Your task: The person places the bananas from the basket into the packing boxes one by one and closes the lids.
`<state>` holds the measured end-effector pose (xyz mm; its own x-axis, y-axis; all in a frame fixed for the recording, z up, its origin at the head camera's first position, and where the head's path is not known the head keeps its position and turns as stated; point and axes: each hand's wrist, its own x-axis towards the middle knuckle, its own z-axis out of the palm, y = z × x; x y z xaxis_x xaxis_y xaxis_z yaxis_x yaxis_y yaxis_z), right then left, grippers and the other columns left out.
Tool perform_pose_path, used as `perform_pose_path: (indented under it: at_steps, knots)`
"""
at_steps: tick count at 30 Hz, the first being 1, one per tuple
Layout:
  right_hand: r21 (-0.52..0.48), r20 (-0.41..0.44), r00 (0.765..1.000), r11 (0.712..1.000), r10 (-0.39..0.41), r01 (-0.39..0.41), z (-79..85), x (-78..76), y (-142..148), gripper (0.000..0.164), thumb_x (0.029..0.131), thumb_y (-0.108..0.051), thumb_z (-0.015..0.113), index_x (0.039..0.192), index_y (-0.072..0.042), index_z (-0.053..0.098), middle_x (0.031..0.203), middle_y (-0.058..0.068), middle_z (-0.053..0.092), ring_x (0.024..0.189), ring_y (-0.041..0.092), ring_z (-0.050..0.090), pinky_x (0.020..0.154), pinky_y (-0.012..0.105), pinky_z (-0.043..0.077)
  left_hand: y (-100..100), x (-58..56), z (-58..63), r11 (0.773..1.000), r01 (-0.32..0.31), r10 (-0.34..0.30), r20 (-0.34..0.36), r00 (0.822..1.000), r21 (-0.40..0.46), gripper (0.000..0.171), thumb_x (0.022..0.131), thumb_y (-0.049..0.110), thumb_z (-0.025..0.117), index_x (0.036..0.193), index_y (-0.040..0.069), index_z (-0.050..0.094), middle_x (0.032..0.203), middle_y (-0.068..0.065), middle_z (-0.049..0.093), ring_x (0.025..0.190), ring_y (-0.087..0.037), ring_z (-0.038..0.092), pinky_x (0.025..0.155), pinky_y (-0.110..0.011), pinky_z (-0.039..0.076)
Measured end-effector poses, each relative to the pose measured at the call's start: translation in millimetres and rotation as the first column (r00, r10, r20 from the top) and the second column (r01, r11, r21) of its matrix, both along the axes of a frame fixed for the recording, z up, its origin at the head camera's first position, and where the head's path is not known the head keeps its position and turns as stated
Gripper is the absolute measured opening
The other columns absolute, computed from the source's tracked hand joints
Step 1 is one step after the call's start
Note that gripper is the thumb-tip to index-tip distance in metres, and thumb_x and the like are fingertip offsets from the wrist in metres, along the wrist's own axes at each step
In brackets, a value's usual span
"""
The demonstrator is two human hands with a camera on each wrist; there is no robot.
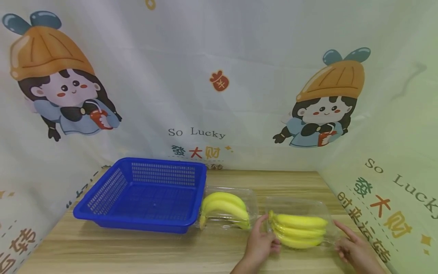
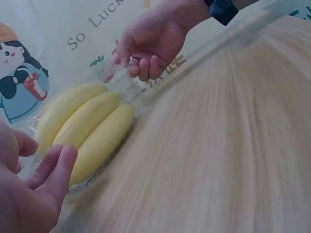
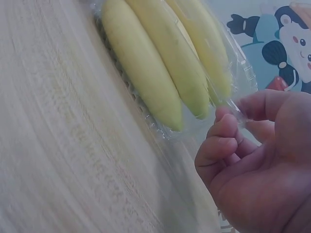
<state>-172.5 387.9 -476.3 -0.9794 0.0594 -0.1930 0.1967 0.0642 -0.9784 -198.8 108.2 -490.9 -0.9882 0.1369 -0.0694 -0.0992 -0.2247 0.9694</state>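
On the right side of the table lies a bunch of yellow bananas (image 1: 301, 231) inside a clear plastic container (image 1: 309, 207). My left hand (image 1: 259, 243) holds the container's left end, beside the stems. At the opposite end, the right hand (image 1: 356, 249) pinches the rim; the right wrist view shows the thin plastic edge between the fingers (image 3: 226, 127) and thumb. Through the plastic in the left wrist view, the bananas (image 2: 87, 131) lie side by side. A second clear container (image 1: 251, 196) with bananas (image 1: 224, 207) rests left of my left hand.
A blue plastic basket (image 1: 140, 224) with slotted sides stands on the left of the wooden table (image 1: 137, 253), touching or nearly touching the second container. Printed cloth (image 1: 253, 95) hangs behind and along both sides.
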Motion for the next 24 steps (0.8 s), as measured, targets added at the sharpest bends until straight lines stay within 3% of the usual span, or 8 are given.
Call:
perform_pose_path:
  at_steps: [3,8,11,16,24]
  knots:
    - [0.001,-0.01,0.999,0.999,-0.034,0.034,-1.0,-0.6,-2.8,0.058,0.092,0.0,0.049,0.102,-0.057,0.051,0.072,0.01,0.06,0.055,0.013,0.05,0.049,0.024,0.044,2.6,-1.7,0.8,0.999,-0.041,0.041,0.007,0.999,0.007,0.069,0.076,-0.014,0.057,0.14,0.01,0.047,0.071,-0.008,0.057,0.06,-0.016,0.063,0.061,-0.033,0.059]
    - [0.01,-0.024,0.999,0.999,-0.046,0.046,-2.4,-3.1,-5.4,0.051,0.093,0.0,0.048,0.12,-0.043,0.044,0.073,0.01,0.059,0.057,0.013,0.05,0.05,0.023,0.045,6.4,-4.0,3.0,0.991,-0.122,0.122,0.009,0.993,0.06,0.071,0.067,-0.021,0.054,0.134,0.002,0.054,0.077,-0.001,0.037,0.06,-0.015,0.059,0.062,-0.034,0.059]
    - [0.008,-0.034,0.998,0.999,-0.053,0.053,-2.8,-3.1,-6.0,0.052,0.093,0.0,0.048,0.117,-0.045,0.046,0.072,0.009,0.059,0.056,0.012,0.049,0.05,0.023,0.044,7.4,-4.2,4.8,0.987,-0.145,0.144,0.015,0.989,0.075,0.072,0.064,-0.023,0.054,0.132,0.0,0.055,0.078,-0.001,0.035,0.058,-0.015,0.059,0.06,-0.035,0.059]
    - [-0.025,-0.058,0.995,0.997,-0.078,0.077,-3.2,-1.0,-6.4,0.059,0.092,0.002,0.047,0.1,-0.056,0.054,0.072,0.009,0.058,0.057,0.012,0.049,0.05,0.023,0.045,9.3,-4.5,5.0,0.984,-0.162,0.16,0.034,0.987,0.081,0.072,0.064,-0.026,0.055,0.13,0.001,0.057,0.079,-0.003,0.037,0.054,-0.015,0.06,0.057,-0.033,0.059]
    - [-0.097,-0.125,0.988,0.992,-0.092,0.08,-5.5,0.0,-9.2,0.06,0.093,0.005,0.047,0.102,-0.053,0.062,0.071,0.006,0.058,0.058,0.011,0.051,0.049,0.023,0.046,11.1,-3.7,6.8,0.978,-0.205,0.203,0.044,0.978,0.049,0.073,0.062,-0.027,0.055,0.128,0.005,0.06,0.079,-0.005,0.04,0.051,-0.014,0.059,0.054,-0.032,0.058]
